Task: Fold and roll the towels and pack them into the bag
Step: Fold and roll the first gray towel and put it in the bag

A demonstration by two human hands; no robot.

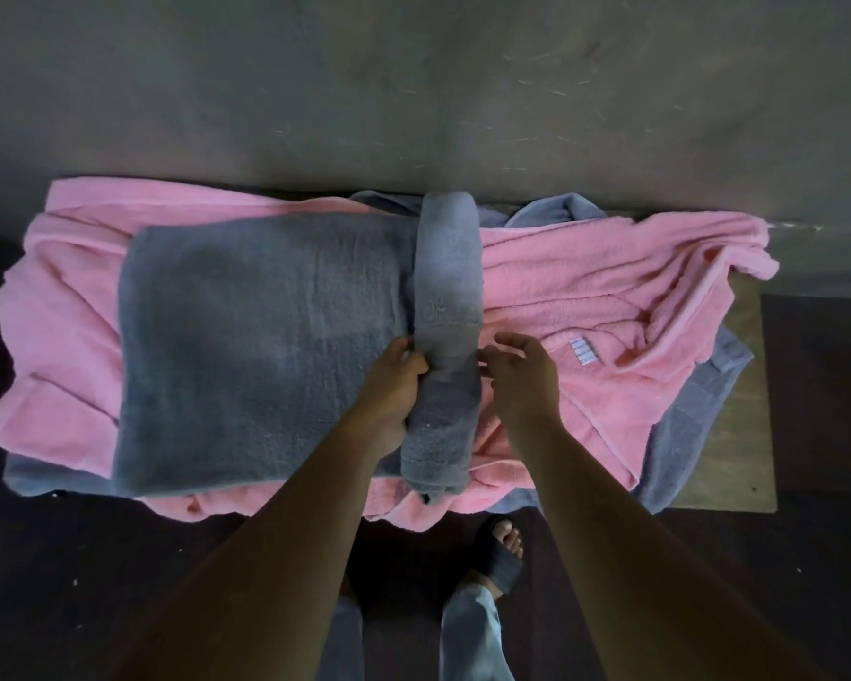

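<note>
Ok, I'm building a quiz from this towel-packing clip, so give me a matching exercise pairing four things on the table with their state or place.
Things:
1. grey towel
2. pink towel
3. left hand
4. white label

States:
A. spread crumpled underneath
B. gripping the roll's left side
C. half rolled, half flat
D. sewn on pink cloth, right of the roll

Pairs: 1-C, 2-A, 3-B, 4-D

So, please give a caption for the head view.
Both hands roll a grey towel leftwards over pink towels on a table.
</note>
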